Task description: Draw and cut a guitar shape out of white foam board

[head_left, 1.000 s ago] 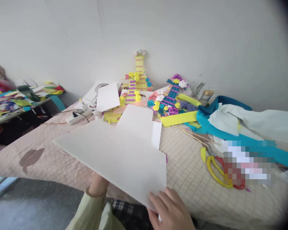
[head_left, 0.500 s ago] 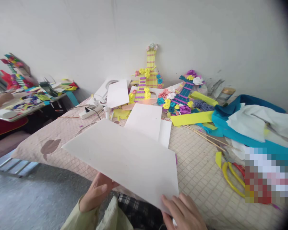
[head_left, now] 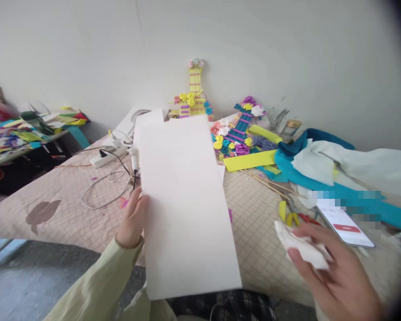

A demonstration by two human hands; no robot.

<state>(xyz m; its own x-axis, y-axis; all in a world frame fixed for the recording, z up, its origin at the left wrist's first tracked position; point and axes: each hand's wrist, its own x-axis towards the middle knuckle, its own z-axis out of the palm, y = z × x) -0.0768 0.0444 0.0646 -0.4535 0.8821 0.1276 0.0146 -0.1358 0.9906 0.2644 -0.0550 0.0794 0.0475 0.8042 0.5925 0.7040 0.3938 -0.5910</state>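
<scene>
Steadying a white rectangular board (head_left: 187, 205), left hand (head_left: 132, 221) pinching its edge, right hand (head_left: 341, 263) a crumpled white wad (head_left: 304, 250), perhaps tissue; next move needs firm support.

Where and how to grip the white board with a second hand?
Pinch the white board probably by its right long edge, mid-length, coming from the right: it looks flat and thin, that edge is free, and the left hand holds the opposite one.
</scene>
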